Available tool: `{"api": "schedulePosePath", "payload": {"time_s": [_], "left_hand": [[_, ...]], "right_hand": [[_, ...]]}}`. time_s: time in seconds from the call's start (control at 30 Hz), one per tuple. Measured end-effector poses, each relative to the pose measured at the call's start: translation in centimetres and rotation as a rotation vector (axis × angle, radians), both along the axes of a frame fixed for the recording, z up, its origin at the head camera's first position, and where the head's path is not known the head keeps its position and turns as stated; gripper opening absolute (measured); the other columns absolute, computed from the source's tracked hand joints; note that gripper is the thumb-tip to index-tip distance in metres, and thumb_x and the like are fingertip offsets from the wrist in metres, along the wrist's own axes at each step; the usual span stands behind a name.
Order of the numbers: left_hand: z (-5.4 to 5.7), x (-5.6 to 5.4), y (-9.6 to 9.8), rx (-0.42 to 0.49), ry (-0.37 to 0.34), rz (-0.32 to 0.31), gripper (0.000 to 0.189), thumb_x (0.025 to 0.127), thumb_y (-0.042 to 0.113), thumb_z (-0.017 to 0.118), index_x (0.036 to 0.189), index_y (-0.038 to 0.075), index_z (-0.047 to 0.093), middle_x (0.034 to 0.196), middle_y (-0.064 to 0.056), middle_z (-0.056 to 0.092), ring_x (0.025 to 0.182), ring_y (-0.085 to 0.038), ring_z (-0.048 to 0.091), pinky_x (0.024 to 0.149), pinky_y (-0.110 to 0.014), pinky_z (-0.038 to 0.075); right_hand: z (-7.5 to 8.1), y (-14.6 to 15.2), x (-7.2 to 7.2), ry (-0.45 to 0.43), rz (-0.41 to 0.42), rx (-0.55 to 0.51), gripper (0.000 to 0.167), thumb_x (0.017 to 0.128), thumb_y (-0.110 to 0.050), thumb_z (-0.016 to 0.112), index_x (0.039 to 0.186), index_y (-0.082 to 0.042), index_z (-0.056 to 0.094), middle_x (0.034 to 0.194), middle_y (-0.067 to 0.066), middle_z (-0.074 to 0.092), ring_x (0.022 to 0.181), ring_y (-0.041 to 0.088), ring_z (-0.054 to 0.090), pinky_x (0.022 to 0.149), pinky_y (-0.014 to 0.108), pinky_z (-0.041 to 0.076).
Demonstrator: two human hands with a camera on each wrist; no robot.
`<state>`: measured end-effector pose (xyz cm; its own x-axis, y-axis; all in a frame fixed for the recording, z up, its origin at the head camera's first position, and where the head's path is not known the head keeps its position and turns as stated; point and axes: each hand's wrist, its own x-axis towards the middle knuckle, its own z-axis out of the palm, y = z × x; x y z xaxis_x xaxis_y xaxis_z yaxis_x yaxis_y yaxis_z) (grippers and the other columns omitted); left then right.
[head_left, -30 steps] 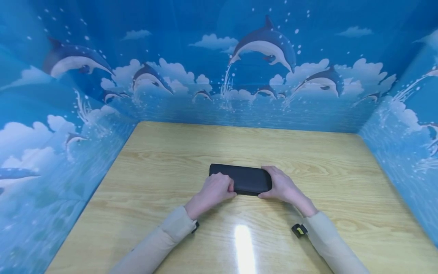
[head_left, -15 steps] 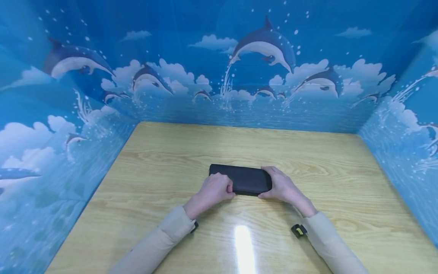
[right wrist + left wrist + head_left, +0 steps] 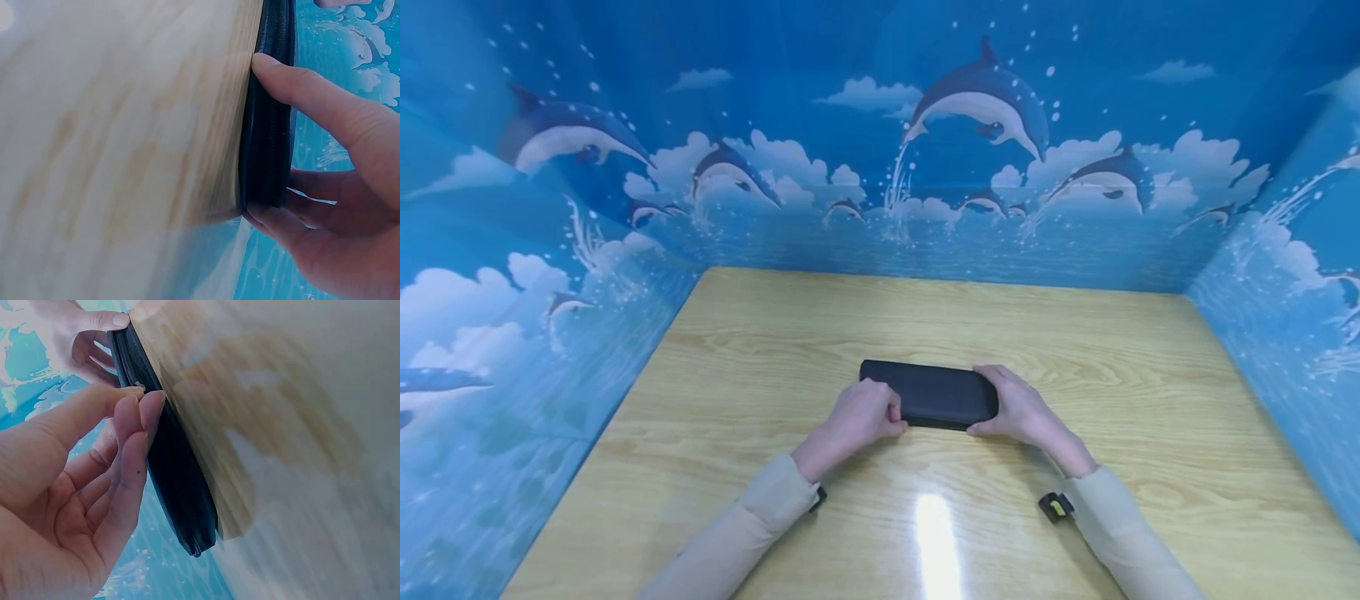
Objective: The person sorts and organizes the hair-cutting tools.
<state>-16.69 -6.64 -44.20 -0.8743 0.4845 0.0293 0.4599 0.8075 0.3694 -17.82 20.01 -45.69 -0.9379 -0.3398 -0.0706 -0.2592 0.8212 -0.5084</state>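
Note:
A long black zippered case [image 3: 943, 393] lies flat on the wooden table, its zipper side towards me. My right hand [image 3: 1018, 408] grips the case's right end, thumb on the near edge and fingers round the far side. The zipper teeth [image 3: 275, 144] run past that thumb in the right wrist view. At the near edge, left of the middle, my left hand [image 3: 856, 414] pinches the zipper pull between thumb and curled fingers. Those fingertips [image 3: 132, 394] mostly hide the pull in the left wrist view. The case's left end [image 3: 194, 531] extends beyond them.
The wood-grain table [image 3: 760, 333] is enclosed at the back and both sides by blue dolphin-print sheets [image 3: 880, 167]. A bright light reflection [image 3: 936, 542] lies on the near tabletop. A small black device [image 3: 1056, 505] sits at the right wrist.
My left hand has slid a little to the left along the case's near edge, uncovering more of the top. The right hand and the case have stayed in place.

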Motion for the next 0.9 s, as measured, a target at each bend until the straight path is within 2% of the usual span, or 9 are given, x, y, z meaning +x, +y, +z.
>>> {"api": "schedulePosePath", "payload": {"time_s": [0.17,0.4,0.63,0.9], "left_hand": [[-0.1,0.0,-0.3,-0.003,-0.017,0.003,0.028,0.081,0.025,0.086,0.061,0.021,0.066,0.064,0.011,0.062,0.057,-0.005,0.049,0.053,-0.021,0.042],[-0.2,-0.2,-1.0,-0.011,0.028,-0.006,0.033,0.080,0.024,0.087,0.057,0.022,0.062,0.063,0.012,0.060,0.058,-0.006,0.048,0.053,-0.023,0.041],[0.0,-0.1,-1.4,0.008,0.001,0.007,0.034,0.081,0.025,0.086,0.058,0.022,0.061,0.060,0.012,0.057,0.056,-0.005,0.046,0.050,-0.022,0.038],[0.0,-0.2,-1.8,-0.001,0.043,-0.008,0.035,0.080,0.026,0.087,0.057,0.021,0.060,0.060,0.012,0.056,0.057,-0.006,0.046,0.052,-0.024,0.038]], "right_hand": [[-0.1,-0.1,0.1,0.000,0.003,-0.003,0.099,0.072,-0.030,0.093,0.151,-0.002,0.041,0.149,0.025,0.046,0.133,0.049,0.046,0.105,0.063,0.042],[-0.1,-0.1,0.2,0.016,0.010,-0.017,0.097,0.072,-0.028,0.094,0.150,-0.001,0.043,0.148,0.025,0.047,0.133,0.049,0.047,0.106,0.062,0.042],[-0.1,0.1,0.1,0.026,0.016,-0.008,0.098,0.071,-0.028,0.094,0.150,-0.001,0.043,0.148,0.025,0.047,0.132,0.049,0.047,0.105,0.063,0.042],[-0.1,0.3,0.1,0.037,0.025,-0.004,0.097,0.071,-0.028,0.094,0.150,0.000,0.043,0.147,0.025,0.048,0.131,0.050,0.048,0.103,0.064,0.043]]}}
